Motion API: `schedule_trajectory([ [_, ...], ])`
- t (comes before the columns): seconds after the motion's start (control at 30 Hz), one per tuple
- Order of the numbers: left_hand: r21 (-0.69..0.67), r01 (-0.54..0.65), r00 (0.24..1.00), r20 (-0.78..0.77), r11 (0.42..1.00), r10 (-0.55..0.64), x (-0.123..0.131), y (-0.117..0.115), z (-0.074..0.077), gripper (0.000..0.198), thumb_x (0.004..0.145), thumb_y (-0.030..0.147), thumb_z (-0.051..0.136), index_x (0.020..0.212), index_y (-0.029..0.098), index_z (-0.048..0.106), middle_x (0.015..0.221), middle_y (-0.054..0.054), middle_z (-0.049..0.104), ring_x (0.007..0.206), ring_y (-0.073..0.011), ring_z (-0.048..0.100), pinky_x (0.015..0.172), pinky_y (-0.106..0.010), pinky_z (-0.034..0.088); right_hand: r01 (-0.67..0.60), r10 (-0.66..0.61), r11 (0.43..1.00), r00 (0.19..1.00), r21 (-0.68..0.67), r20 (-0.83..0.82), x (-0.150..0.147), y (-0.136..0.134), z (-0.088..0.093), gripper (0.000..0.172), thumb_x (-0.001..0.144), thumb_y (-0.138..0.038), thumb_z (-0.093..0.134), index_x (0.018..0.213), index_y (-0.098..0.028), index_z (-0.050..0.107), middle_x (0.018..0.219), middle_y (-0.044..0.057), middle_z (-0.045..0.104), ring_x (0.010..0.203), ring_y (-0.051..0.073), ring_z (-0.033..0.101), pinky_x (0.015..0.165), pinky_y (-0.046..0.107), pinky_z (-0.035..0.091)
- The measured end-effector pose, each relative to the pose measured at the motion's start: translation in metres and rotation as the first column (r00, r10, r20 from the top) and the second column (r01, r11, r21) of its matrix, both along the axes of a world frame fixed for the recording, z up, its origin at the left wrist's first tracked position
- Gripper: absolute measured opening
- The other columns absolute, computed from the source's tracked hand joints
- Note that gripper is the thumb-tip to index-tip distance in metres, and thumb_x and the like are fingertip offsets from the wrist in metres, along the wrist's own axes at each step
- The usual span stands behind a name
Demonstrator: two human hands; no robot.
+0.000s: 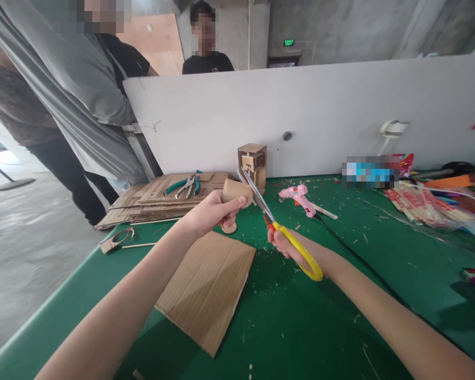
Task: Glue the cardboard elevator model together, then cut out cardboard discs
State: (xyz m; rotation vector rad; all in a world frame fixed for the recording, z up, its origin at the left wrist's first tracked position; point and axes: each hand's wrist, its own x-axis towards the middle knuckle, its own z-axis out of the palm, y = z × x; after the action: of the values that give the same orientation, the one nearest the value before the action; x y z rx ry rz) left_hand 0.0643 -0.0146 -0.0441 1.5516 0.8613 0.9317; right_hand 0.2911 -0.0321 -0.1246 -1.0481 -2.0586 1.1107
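Note:
My left hand [217, 210] is closed around a small brown paper cup [234, 191], which lies tilted on its side in my fingers. In my right hand [283, 241] is a pair of scissors [296, 248] with yellow and red handles. The blades are parted and point up and left, right beside the cup's end; whether they touch it I cannot tell. Below my left hand a small cardboard disc [229, 228] shows in part. A flat piece of corrugated cardboard [209, 285] lies on the green table under my left forearm.
Behind the cup stands a cardboard box structure [257, 153]. A pink glue gun [301, 198] with a black cord lies to the right. Pliers [187, 186] rest on stacked cardboard [142, 203]. Packaged sticks [415, 203] sit far right. A white panel [320, 111] closes the back; people stand beyond.

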Motion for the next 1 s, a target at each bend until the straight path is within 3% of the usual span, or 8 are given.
schedule_trajectory([
  [0.3,0.148,0.125,0.951,-0.301,0.981,-0.076,-0.018,0.004,0.008,0.053,0.088,0.041,0.055,0.042,0.017,0.044,0.034,0.002,0.042,0.036,-0.0056,0.038,0.044,-0.023,0.03,0.068,-0.137,0.97,0.946,0.233,0.294,0.008,0.0,0.019,0.053,0.089,-0.069,0.031,0.065,-0.022,0.037,0.059,-0.001,0.043,0.052,0.013,0.038,0.051,0.028,0.029],
  [0.47,0.085,0.099,0.935,-0.349,0.991,-0.063,-0.018,0.008,0.005,0.046,0.084,0.042,0.061,0.048,0.017,0.046,0.036,0.003,0.045,0.035,-0.0041,0.036,0.041,-0.021,0.029,0.145,-0.199,0.949,0.964,0.281,0.175,0.011,0.006,0.017,0.057,0.085,-0.072,0.036,0.058,-0.022,0.032,0.056,-0.002,0.039,0.05,0.012,0.036,0.048,0.027,0.026],
  [0.53,0.055,0.043,0.944,-0.329,0.998,-0.023,-0.018,0.009,0.003,0.038,0.08,0.041,0.066,0.057,0.016,0.052,0.041,0.003,0.049,0.038,-0.0045,0.041,0.041,-0.019,0.031,0.197,-0.212,0.96,0.976,0.202,0.057,0.007,0.006,0.014,0.059,0.081,-0.076,0.038,0.058,-0.022,0.032,0.054,-0.004,0.034,0.048,0.011,0.034,0.044,0.026,0.026],
  [0.6,0.016,-0.02,0.956,-0.293,1.0,0.024,-0.016,0.009,0.001,0.029,0.076,0.04,0.071,0.07,0.015,0.058,0.049,0.002,0.056,0.043,-0.0066,0.049,0.042,-0.018,0.038,0.247,-0.247,0.969,0.965,-0.006,-0.089,0.0,0.005,0.01,0.061,0.077,-0.08,0.038,0.06,-0.022,0.037,0.052,-0.006,0.032,0.043,0.009,0.032,0.039,0.024,0.027],
  [0.67,-0.041,-0.048,0.966,-0.256,0.998,0.035,-0.014,0.008,-0.001,0.03,0.073,0.038,0.074,0.085,0.014,0.061,0.062,-0.002,0.064,0.055,-0.0112,0.06,0.046,-0.02,0.047,0.242,-0.297,0.942,0.925,-0.233,-0.239,-0.01,0.003,0.008,0.064,0.072,-0.084,0.04,0.064,-0.021,0.044,0.052,-0.006,0.037,0.039,0.008,0.034,0.035,0.021,0.028],
  [0.77,-0.127,0.006,0.982,-0.188,0.992,-0.03,-0.006,0.004,-0.004,0.037,0.072,0.035,0.076,0.096,0.013,0.058,0.075,-0.008,0.07,0.067,-0.0169,0.067,0.053,-0.026,0.055,0.178,-0.373,0.88,0.832,-0.439,-0.411,-0.023,-0.001,0.011,0.072,0.06,-0.09,0.045,0.067,-0.018,0.052,0.057,0.0,0.052,0.042,0.008,0.045,0.032,0.018,0.029],
  [0.9,-0.211,0.005,0.998,-0.06,0.978,-0.018,0.006,0.0,-0.01,0.037,0.069,0.025,0.078,0.095,0.014,0.055,0.072,-0.006,0.069,0.06,-0.014,0.066,0.053,-0.025,0.056,0.126,-0.431,0.822,0.774,-0.555,-0.463,-0.029,-0.003,0.016,0.078,0.052,-0.093,0.048,0.067,-0.017,0.056,0.062,0.005,0.059,0.046,0.011,0.051,0.031,0.018,0.029],
  [1.0,-0.271,-0.042,0.997,0.057,0.962,0.06,0.013,0.001,-0.015,0.032,0.071,0.027,0.077,0.092,0.013,0.056,0.079,-0.007,0.068,0.059,-0.0121,0.065,0.048,-0.021,0.052,0.107,-0.363,0.867,0.803,-0.487,-0.472,-0.027,-0.004,0.015,0.075,0.054,-0.09,0.052,0.072,-0.017,0.057,0.07,0.006,0.061,0.052,0.011,0.05,0.034,0.019,0.031],
])
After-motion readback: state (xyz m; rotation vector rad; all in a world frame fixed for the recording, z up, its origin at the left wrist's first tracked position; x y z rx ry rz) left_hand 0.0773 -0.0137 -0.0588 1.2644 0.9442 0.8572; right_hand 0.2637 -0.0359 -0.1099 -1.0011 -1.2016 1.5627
